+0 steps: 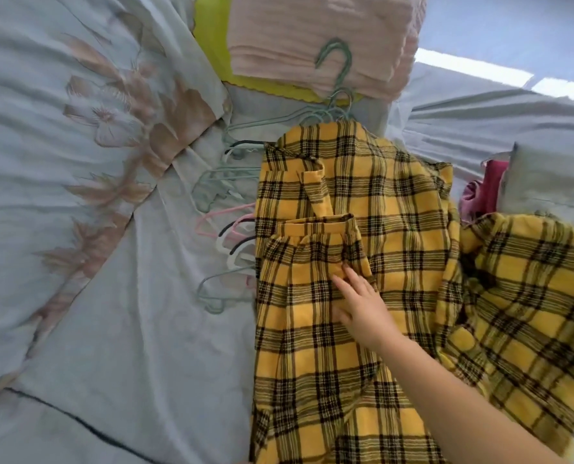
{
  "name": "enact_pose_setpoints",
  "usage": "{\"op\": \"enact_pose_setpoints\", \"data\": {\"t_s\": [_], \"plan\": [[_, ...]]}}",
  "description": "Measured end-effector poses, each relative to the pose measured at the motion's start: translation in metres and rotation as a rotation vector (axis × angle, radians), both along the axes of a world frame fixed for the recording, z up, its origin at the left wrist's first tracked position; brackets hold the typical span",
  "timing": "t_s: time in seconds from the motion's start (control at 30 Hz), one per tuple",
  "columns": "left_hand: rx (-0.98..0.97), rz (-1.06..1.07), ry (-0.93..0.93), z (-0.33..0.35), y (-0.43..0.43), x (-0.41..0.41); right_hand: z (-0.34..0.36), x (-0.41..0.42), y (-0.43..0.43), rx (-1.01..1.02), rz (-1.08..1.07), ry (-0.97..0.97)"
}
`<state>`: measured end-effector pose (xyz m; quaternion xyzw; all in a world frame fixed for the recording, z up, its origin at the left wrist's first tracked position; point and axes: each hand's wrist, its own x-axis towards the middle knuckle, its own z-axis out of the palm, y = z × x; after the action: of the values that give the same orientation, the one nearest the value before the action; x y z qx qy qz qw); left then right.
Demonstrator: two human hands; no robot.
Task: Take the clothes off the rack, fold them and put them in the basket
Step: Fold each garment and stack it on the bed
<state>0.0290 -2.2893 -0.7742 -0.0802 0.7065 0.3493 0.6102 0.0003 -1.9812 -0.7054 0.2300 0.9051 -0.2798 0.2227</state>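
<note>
The yellow plaid shirt [345, 262] lies spread on a pale blue floral bedsheet [94, 229], filling the lower centre of the view, its long axis running from the collar at twelve o'clock toward the hem at six o'clock. One sleeve is folded across the body, cuff pointing to twelve o'clock; the other side of the garment is bunched out toward three o'clock. The person's right hand [359, 306] reaches in from five o'clock and rests flat on the folded sleeve, fingers straight and slightly spread, holding nothing. The unfolded heap lies to the hand's three o'clock, so the next fold would probably bring that side across toward nine o'clock. The left hand is not in view, so the right is the only hand near the cloth.

Counts: one plaid shirt. One folded pink garment [312, 35] sits in a yellow-green basket [208, 38] at twelve o'clock. A pile of hangers [232, 202], roughly ten, mostly pale green with some pink, white and black, lies at ten o'clock, touching the shirt's edge. One magenta cloth [483, 192] shows at two o'clock.
</note>
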Motion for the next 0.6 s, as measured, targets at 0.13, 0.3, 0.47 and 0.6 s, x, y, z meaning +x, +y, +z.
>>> {"op": "enact_pose_setpoints", "data": {"t_s": [0.13,0.3,0.47,0.6], "plan": [[-0.189,-0.263,0.315,0.063,0.047,-0.04,0.017,0.032,0.032,0.056,-0.525,0.319],[0.046,-0.488,0.909,0.111,0.174,-0.117,0.012,0.128,0.09,0.334,-1.042,0.141],[0.306,-0.878,1.133,0.122,0.327,-0.145,0.017,0.188,0.133,0.389,-1.313,0.052],[0.303,-1.161,1.275,0.114,0.406,-0.149,0.011,0.206,0.156,-0.026,-1.485,0.159]]}}
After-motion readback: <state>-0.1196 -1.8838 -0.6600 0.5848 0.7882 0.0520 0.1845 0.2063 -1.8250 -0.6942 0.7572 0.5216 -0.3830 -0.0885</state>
